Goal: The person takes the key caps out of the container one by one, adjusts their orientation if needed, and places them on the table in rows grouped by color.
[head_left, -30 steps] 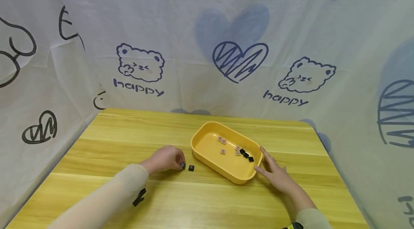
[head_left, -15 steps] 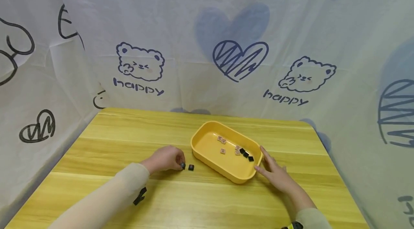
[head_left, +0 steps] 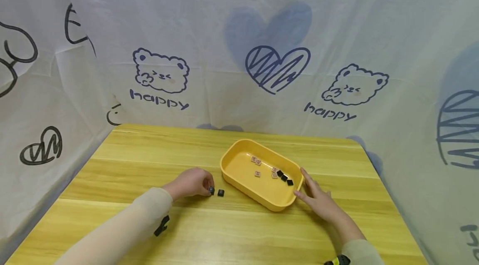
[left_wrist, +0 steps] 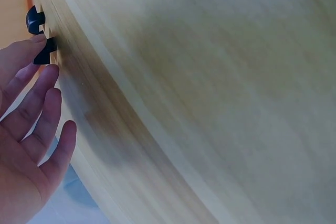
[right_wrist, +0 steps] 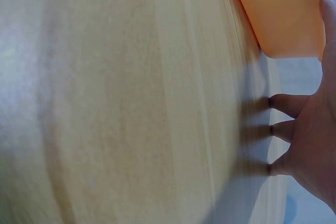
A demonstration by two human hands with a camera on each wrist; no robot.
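In the head view my left hand (head_left: 192, 182) pinches a small black keycap-like piece (head_left: 211, 190) at the table surface, left of the yellow tray (head_left: 239, 188). A second black piece (head_left: 220, 193) lies just right of those fingertips. The left wrist view shows the pinched black piece (left_wrist: 46, 52) between thumb and finger, the other fingers loosely spread. At the tray's right end, my right hand (head_left: 319, 202) touches the wall with extended thumb and index finger. Its other fingertips reach down to the table in the right wrist view. Inside the tray lie several pinkish square pieces (head_left: 258, 174) and 3 black pieces (head_left: 284, 178).
The yellow wood-grain table (head_left: 209, 231) ends in front of a white printed cloth (head_left: 217, 90) hanging behind and at both sides. A black band piece (head_left: 162, 226) hangs under the left forearm. The tray sits at a slant right of centre.
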